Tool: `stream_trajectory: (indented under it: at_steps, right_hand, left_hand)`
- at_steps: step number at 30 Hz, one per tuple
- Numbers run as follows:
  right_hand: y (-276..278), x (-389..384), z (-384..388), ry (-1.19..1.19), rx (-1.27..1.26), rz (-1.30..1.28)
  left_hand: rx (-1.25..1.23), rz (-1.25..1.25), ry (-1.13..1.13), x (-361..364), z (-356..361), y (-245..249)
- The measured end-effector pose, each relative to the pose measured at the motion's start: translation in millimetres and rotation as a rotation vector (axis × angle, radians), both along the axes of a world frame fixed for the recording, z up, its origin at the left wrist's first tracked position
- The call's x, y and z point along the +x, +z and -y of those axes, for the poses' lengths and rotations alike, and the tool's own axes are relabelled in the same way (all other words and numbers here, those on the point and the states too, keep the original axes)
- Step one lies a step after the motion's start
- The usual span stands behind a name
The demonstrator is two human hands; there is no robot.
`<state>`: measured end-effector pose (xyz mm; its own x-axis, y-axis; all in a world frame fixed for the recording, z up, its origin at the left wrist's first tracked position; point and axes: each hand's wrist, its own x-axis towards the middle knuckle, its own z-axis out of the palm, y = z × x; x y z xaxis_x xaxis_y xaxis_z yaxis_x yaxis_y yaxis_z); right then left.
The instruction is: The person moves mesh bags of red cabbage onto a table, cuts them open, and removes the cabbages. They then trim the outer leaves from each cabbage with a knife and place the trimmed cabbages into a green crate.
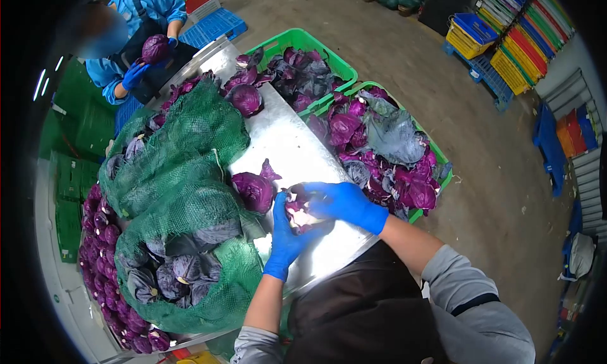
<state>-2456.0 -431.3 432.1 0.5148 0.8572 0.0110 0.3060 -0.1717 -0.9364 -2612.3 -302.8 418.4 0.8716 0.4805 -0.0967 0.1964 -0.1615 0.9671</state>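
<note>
Between my hands is a red cabbage, its pale cut stem side showing, held above the metal table. My left hand, in a blue glove, is closed round its near left side. From the right, my right hand, also gloved in blue, rests on it with fingers bent and slightly blurred; whether it holds a tool too I cannot make out. Just left of the held cabbage, another red cabbage sits on the metal with a loose leaf beside it.
Green mesh sacks of cabbages cover the table's left part. Green crates of trimmed leaves stand along the right edge. Many peeled cabbages lie at far left. Across the table a co-worker in blue sleeves holds a cabbage.
</note>
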Motion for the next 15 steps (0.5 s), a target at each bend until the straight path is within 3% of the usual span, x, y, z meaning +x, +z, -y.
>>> stream_trajectory:
  at_steps: [2, 3, 4, 6, 7, 8, 9, 10, 11, 12, 14, 15]
  right_hand:
    - [-40.4, 31.8, 17.1, -0.283, -0.060, 0.196]
    - [-18.9, 48.2, 31.9, -0.342, -0.361, 0.279]
    - [-13.4, 60.1, 38.8, -0.356, -0.434, 0.244]
    - [1.0, 47.7, 29.2, -0.230, 0.101, -0.172]
    - [-5.1, 35.9, 15.4, -0.170, 0.132, 0.026]
    - [-9.2, 30.4, 0.7, -0.114, 0.172, 0.235]
    - [10.7, 28.7, -3.2, 0.022, -0.243, 0.220]
    - [7.4, 28.7, -2.2, 0.015, -0.240, 0.217]
    - [1.2, 27.3, -1.0, -0.023, -0.168, 0.003]
    - [-2.6, 25.8, 0.7, -0.053, -0.096, -0.207]
    - [-21.7, 16.3, 13.6, -0.085, -0.087, -0.234]
    - [-52.4, 13.4, 19.7, -0.110, -0.045, -0.291]
  left_hand:
    - [0.017, 0.055, 0.005, -4.5, -4.2, -1.9]
    - [-0.055, 0.047, 0.029, -6.7, -6.9, -5.3]
    - [-0.053, 0.057, 0.031, -3.8, -12.4, -5.5]
    - [0.081, 0.028, -0.106, 2.4, -18.1, -6.1]
    - [0.298, -0.036, -0.171, 7.9, -19.4, 1.2]
    - [0.303, -0.041, -0.180, 7.5, -17.5, 0.2]
    - [0.278, 0.037, -0.088, 9.3, -14.1, -3.7]
    - [0.248, 0.111, 0.004, 6.6, -11.2, -9.6]
    - [0.196, 0.122, 0.113, -3.3, -16.0, -20.1]
    - [-0.053, 0.116, 0.254, -12.0, -10.7, -25.9]
    - [-0.205, 0.107, 0.375, -6.5, 7.3, -38.8]
    - [0.145, -0.032, 0.343, -2.6, 14.0, -25.3]
